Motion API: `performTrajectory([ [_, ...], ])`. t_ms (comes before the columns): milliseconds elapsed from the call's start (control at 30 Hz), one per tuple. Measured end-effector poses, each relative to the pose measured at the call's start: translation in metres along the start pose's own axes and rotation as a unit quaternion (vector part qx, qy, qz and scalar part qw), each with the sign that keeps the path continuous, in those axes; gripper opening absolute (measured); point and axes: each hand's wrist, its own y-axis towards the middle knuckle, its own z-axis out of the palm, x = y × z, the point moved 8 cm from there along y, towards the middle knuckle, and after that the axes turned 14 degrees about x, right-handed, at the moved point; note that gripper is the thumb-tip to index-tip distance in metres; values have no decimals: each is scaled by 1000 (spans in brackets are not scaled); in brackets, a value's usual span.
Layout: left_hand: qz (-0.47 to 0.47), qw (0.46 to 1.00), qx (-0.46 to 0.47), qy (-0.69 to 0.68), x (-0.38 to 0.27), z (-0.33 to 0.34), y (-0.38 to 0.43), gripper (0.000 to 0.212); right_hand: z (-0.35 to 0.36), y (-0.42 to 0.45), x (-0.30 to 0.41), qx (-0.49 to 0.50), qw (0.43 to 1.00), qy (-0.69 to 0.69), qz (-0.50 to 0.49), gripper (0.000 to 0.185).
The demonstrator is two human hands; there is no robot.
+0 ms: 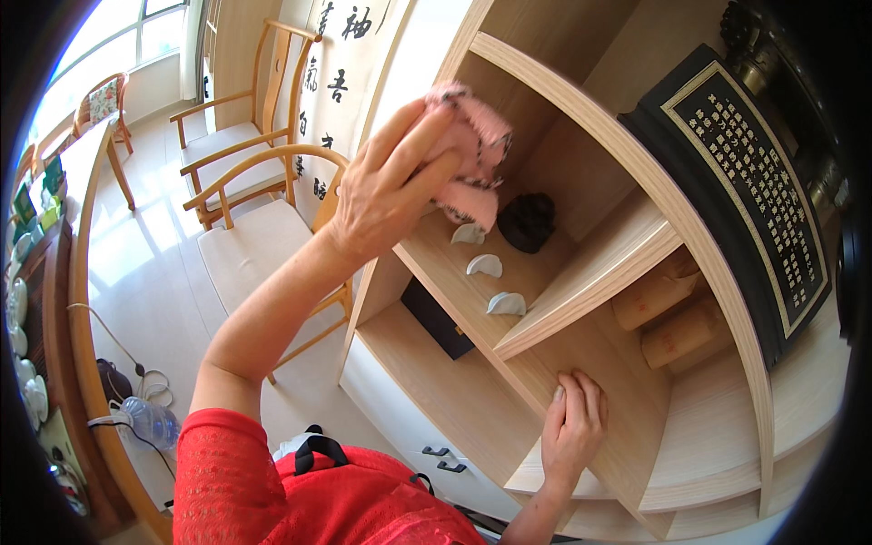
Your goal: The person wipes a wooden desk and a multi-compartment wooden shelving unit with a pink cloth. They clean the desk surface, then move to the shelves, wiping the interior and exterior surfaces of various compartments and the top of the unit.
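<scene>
My left hand (392, 180) is raised at the left side of a light wood shelf unit (579, 300), its fingers closed on a folded pink cloth (470, 150) with dark stitched edging. Just below the cloth, a row of white, curved small ornaments (485, 265) stands on a shelf board beside a dark carved figure (526, 222). Lower right, my right hand (578, 415) rests with its fingertips on the wooden board of a neighbouring compartment. Nothing shows in that hand, and its fingers lie close together, slightly bent. Paper-wrapped cylinders (681, 337) lie behind it in the same compartment.
A black plaque with gold writing (749, 184) stands on the upper shelf at right. A dark box (439, 320) lies in the lower compartment, above white drawers (402, 402). Wooden armchairs (252, 238), a water bottle with cables (146, 422) and a tea table (95, 381) are at left.
</scene>
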Motion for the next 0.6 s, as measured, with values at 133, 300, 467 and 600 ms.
performTrajectory([
  [133, -46, 996, 45, -61, -6, 9, -54, 28, 0, 1, 2, -2, 1000, -7, 3, 17],
  [300, -327, 874, -34, -359, 45, 22, -134, 20, 0, 4, 5, -2, 1000, -15, -8, 18],
  [467, -473, 800, -14, -370, 91, 22, -117, 31, 2, 2, 3, -3, 999, -31, -7, 18],
  [600, -428, 728, 1, -535, 108, 34, -49, 30, 3, 3, 5, 3, 1000, -24, -7, 18],
])
